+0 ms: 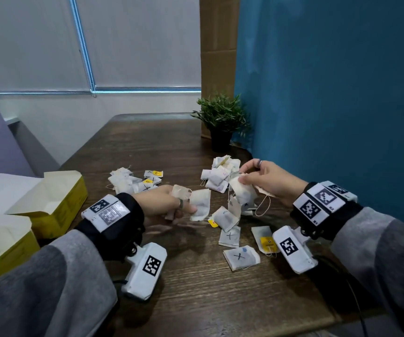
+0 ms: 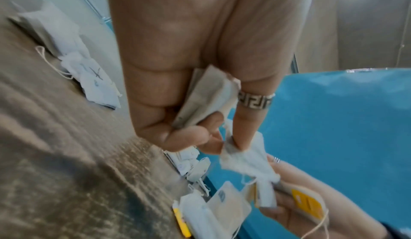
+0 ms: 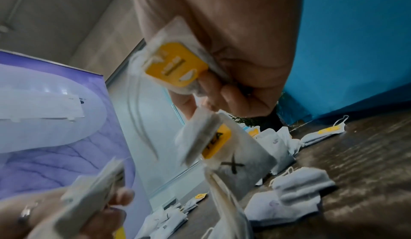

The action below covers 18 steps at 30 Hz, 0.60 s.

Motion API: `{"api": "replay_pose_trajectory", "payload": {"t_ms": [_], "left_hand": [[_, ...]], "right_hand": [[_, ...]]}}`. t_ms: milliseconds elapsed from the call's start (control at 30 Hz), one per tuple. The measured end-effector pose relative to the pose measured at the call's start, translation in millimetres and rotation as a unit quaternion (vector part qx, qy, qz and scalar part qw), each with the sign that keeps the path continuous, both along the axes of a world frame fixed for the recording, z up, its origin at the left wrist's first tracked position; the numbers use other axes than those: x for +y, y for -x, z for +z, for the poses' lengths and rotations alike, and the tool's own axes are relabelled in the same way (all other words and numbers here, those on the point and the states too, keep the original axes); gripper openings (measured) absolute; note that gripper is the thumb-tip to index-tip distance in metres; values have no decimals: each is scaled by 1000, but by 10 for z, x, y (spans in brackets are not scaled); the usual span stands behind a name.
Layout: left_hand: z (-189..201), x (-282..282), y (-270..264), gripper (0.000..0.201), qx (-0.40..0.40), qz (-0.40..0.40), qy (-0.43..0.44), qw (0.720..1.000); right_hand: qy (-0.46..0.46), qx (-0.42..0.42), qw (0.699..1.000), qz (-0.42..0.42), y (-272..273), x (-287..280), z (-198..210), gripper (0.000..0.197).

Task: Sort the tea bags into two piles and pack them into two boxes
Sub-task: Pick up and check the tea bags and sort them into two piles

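Tea bags fill both hands above the counter. The left hand clenches a folded bag in its palm and pinches a second white tea bag between thumb and fingers; that bag hangs with its long axis roughly upright. The right hand grasps a bunch of tea bags whose strings loop down below it; in the right wrist view one bag in this bunch carries a yellow tag and another, marked with a black X, hangs below the fingers.

Between and below the hands loose tea bags lie flat on the counter, several marked X. Beyond the right hand sits one pile; beyond the left hand sits a second pile, with yellow tags showing. The two piles lie well apart, with bare wood between them and more beyond.

Left of the left hand stand two yellow boxes, lids open; no tea bags show inside the nearer or the farther one. The counter's right edge meets a blue wall just beside the right hand, and a potted plant stands in the far corner there.
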<state>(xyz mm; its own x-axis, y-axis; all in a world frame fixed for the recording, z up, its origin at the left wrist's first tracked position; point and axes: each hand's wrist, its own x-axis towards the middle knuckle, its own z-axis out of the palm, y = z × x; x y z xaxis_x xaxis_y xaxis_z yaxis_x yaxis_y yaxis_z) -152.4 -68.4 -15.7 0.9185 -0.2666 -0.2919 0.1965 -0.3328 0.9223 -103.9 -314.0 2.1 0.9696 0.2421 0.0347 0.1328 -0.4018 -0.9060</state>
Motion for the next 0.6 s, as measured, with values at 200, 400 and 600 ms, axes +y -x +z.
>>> {"api": "replay_pose_trajectory", "payload": {"t_ms": [200,400,600], "left_hand": [[85,107,60,10,108,122,223,961],[80,166,101,17,155,142,312,927],[20,173,88,12,144,167,273,936]], "right_hand": [[-14,-4,1000,-16,-7,58,23,9],[-66,92,994,-6,29,93,18,15],[-117,125,985,20,39,62,42,14]]}}
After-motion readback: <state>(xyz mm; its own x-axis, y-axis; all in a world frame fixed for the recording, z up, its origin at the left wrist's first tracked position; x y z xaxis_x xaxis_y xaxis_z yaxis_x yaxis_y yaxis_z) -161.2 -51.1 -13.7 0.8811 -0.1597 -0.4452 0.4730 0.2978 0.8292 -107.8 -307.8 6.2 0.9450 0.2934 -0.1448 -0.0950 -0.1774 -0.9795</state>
